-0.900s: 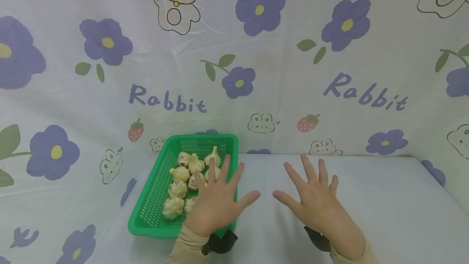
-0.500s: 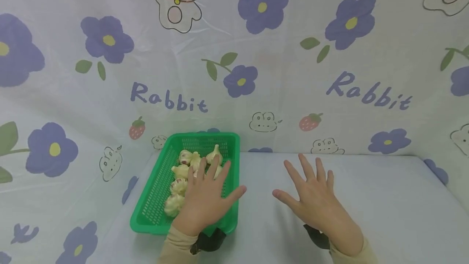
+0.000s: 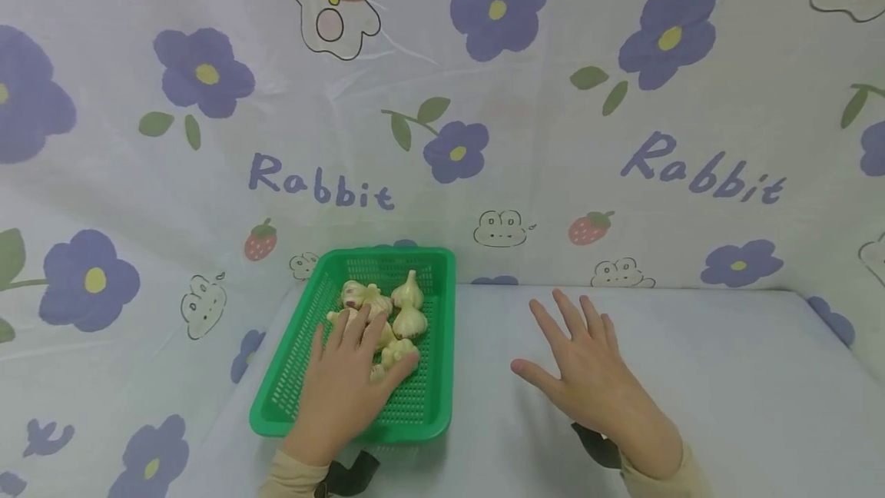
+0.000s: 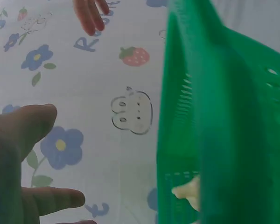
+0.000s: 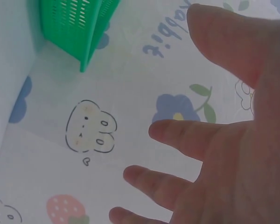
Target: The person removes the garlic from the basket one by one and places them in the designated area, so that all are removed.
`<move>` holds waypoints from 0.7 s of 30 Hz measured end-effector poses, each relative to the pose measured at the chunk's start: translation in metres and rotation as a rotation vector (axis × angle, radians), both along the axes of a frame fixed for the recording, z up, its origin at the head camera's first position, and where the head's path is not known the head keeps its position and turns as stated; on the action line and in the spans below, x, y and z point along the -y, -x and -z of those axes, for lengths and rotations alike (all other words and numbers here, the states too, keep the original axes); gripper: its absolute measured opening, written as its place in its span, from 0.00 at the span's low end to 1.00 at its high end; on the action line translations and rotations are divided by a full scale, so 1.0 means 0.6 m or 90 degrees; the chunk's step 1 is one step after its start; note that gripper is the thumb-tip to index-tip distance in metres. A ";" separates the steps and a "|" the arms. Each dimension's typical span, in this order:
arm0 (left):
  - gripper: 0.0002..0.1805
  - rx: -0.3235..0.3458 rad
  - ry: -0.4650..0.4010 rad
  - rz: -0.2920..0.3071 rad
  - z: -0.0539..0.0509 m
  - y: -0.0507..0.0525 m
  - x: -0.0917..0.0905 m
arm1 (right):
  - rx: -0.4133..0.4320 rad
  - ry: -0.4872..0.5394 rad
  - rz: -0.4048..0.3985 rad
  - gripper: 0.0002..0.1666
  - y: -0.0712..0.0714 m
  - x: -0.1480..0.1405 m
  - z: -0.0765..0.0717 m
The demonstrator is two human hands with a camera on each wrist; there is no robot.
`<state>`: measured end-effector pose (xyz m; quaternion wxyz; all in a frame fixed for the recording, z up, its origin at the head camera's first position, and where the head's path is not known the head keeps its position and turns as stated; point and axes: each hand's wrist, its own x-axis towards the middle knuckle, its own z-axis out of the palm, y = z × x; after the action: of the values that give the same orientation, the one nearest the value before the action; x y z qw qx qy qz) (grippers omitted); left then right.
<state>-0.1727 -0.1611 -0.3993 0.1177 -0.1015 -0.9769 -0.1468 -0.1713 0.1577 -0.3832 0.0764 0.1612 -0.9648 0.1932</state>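
Several pale garlic bulbs lie in a green plastic basket on the table. Over the basket's near left part is my left hand, fingers spread and nothing held; it hides some of the bulbs. In the left wrist view its thumb and fingers are apart, the basket wall close by, and a bit of garlic shows past the rim. My right hand hovers to the right of the basket with its fingers straight and parted, holding nothing; the right wrist view shows the same hand.
A white table extends to the right of the basket. Behind it hangs a white cloth printed with flowers, rabbits and lettering, which also covers the left side. A dark strap is on the right wrist.
My left hand has moved left across the basket, uncovering garlic bulbs on the right side and covering those at the near left. The right hand has barely moved.
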 end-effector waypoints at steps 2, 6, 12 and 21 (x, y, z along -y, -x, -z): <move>0.43 -0.004 -0.004 -0.010 0.006 -0.004 0.012 | -0.006 -0.002 -0.003 0.49 -0.001 0.001 0.001; 0.44 -0.011 0.006 -0.028 0.017 -0.012 0.038 | -0.017 -0.004 -0.010 0.48 -0.002 0.005 0.003; 0.44 0.000 0.025 -0.062 0.034 -0.027 0.070 | -0.039 0.001 -0.028 0.48 -0.004 0.010 0.005; 0.44 0.003 0.021 -0.088 0.055 -0.047 0.108 | -0.063 0.000 -0.069 0.44 -0.011 0.020 0.011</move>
<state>-0.1447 -0.2260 -0.4323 0.1235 -0.0351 -0.9841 -0.1226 -0.1644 0.1457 -0.3900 0.1131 0.2222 -0.9499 0.1885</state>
